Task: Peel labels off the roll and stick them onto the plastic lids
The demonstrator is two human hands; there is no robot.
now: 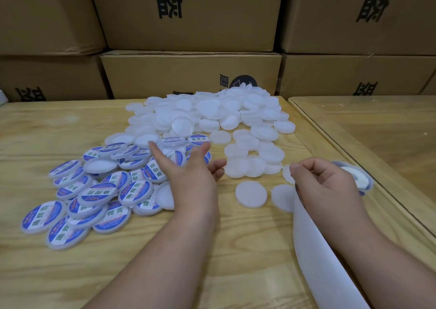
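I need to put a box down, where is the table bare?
Bare wood lies left of the unlabeled lids, behind the labeled lids, and near the table edge. The middle is crowded. The second table looks bare.

Labeled lids point(94, 190) heaped left; bare white lids point(212, 113) piled behind and right; white liner strip point(316, 249) trails right.

This looks like a small packing or stockroom workplace. Brown corrugated cardboard cartons point(188, 13) printed with large black characters are stacked wall-like right behind a pale wood-grain bench point(59, 129). On it lie a bulk heap of plain translucent white round plastic lids point(212, 110) and a spread of lids bearing blue-and-white labels point(94, 190).
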